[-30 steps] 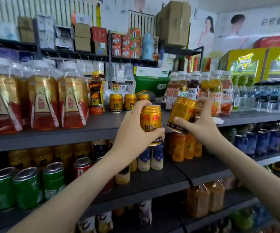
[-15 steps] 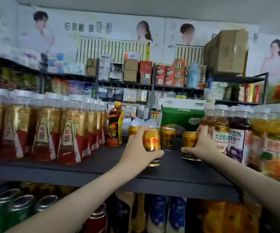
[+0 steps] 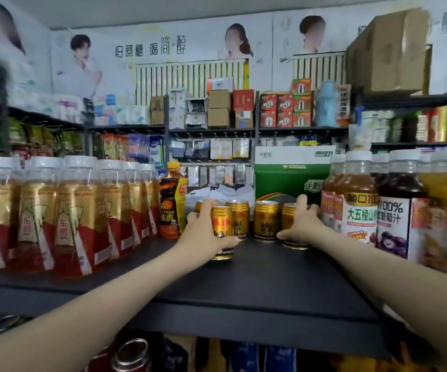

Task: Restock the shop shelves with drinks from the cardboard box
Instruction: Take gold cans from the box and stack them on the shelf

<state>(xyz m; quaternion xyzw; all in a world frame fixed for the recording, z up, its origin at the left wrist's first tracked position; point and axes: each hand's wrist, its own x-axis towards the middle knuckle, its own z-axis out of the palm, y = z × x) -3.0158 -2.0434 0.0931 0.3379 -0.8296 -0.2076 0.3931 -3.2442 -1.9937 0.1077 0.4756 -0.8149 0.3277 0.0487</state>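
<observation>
Sitting inside left grip [image 3: 203, 234]: can [image 3: 222, 227] (upright)

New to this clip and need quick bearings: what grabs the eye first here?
Two hands work at the middle of the dark shelf: the left hand grips the front gold can, and the right hand grips a second gold can beside the juice bottles. Rows of red-and-gold bottles fill the shelf's left side.
</observation>
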